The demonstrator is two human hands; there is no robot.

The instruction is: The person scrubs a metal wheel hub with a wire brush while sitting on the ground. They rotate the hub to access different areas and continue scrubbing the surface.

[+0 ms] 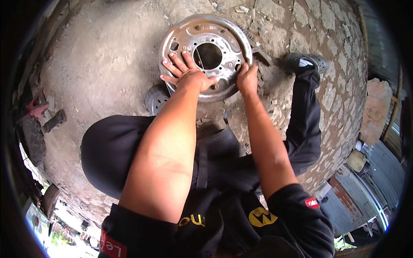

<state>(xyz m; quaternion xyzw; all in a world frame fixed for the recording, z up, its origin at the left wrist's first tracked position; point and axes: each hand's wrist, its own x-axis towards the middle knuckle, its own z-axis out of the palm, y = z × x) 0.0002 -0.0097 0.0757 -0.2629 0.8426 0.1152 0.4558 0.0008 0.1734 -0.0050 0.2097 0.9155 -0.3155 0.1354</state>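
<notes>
Bare metal disc (230,48) directly under L hand (190,77), w/ R hand (248,78) at its right edge. Round & stamped in shape, w/ smooth raised rim & scuffed, semi-glossy surface. Left of L fingertips, dusty grey-brown ground (107,64); well right of R fingers, rough irregular stone paving (333,92). Just right of R fingertips, a dark, angular metal bar (261,56). Below L fingers, a matte vented shoe (153,101), partly hidden by forearm.

Silvery grey overall, w/ brownish rust-like spots beyond L fingertips. Pierced by a lg round central opening, betw L index & R thumb, ringed w/ sm bolt holes; also by a bigger side hole just past L middle fingertip.

Turned face toward camera; circular, so w/o any clear long axis. Can't tell if flat on ground or propped.

On L, fanned wide & pressed to lower-left face. On R, curled at rim, gripping it, w/ some fingertips hidden.
</notes>
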